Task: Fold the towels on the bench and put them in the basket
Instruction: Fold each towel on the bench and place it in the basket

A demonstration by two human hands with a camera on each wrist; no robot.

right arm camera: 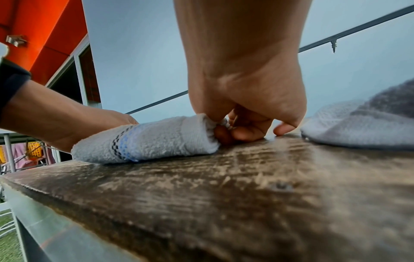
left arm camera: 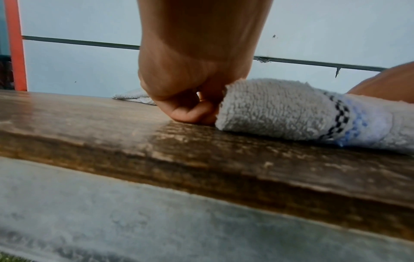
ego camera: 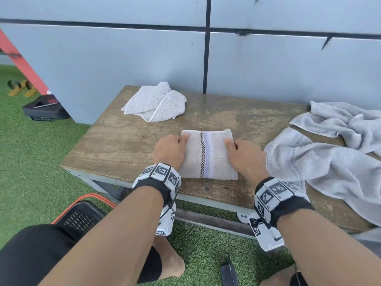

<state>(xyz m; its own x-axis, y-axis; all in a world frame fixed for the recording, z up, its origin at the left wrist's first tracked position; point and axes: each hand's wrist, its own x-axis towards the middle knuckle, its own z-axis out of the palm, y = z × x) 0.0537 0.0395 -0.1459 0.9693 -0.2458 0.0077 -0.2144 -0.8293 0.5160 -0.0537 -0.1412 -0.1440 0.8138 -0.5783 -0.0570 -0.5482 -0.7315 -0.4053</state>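
A folded beige towel [ego camera: 208, 154] with a checkered and blue stripe lies flat near the front of the wooden bench [ego camera: 123, 145]. My left hand [ego camera: 172, 149] pinches its left edge, thumb on top and fingers curled under; the left wrist view shows that hand [left arm camera: 195, 106] against the towel [left arm camera: 280, 113]. At the right edge my right hand [ego camera: 242, 153] pinches it the same way, and the right wrist view shows those fingers [right arm camera: 244, 129] curled into the towel's side [right arm camera: 156, 140]. The black basket [ego camera: 82, 217] with an orange rim stands on the grass at lower left.
A loosely folded white towel [ego camera: 154, 103] lies at the back of the bench. Two rumpled grey towels [ego camera: 329, 162] cover the bench's right end. A grey wall [ego camera: 123, 58] rises behind. A black scale [ego camera: 45, 110] sits on the grass at left.
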